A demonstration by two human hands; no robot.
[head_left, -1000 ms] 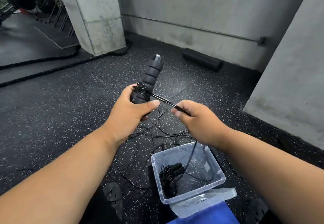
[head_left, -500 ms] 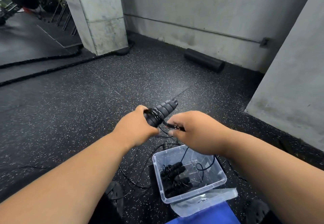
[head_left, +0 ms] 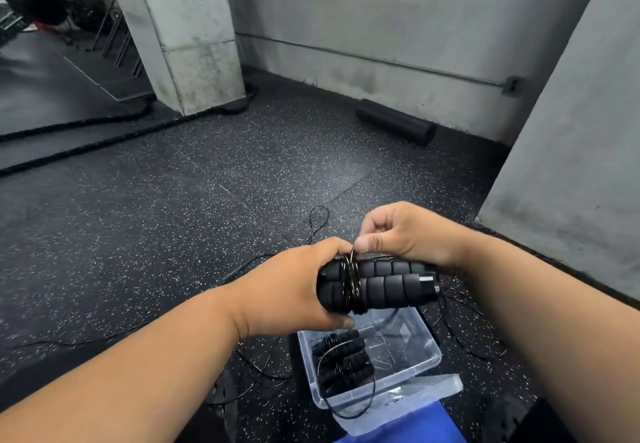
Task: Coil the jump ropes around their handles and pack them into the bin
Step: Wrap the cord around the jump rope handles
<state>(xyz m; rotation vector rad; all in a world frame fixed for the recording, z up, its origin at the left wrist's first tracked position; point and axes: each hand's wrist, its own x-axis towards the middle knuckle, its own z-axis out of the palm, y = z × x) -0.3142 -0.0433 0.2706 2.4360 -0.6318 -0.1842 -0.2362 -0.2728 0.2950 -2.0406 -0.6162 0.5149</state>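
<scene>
My left hand (head_left: pixel 298 290) grips two black ribbed foam handles (head_left: pixel 384 285), held side by side and lying roughly level over the bin. Thin black cord (head_left: pixel 351 281) is wound in several turns around their middle. My right hand (head_left: pixel 398 238) sits just above the handles, thumb and fingers pinched on the cord at the coil. Below stands a clear plastic bin (head_left: pixel 426 359) on the floor, with a coiled jump rope (head_left: pixel 341 359) in its left half. Loose cord (head_left: pixel 318 221) trails over the floor beyond the hands.
The bin's clear lid (head_left: pixel 429 394) leans at its near edge beside a blue object (head_left: pixel 415 428). A black foam roller (head_left: pixel 394 122) lies by the far wall. A concrete pillar (head_left: pixel 180 27) and thick battle ropes (head_left: pixel 86 137) are to the left. A grey wall (head_left: pixel 571 165) rises on the right.
The handles have swung down from upright to lying level over the bin. My right hand has come in from the taut cord to the coil itself, and more turns sit around the handles.
</scene>
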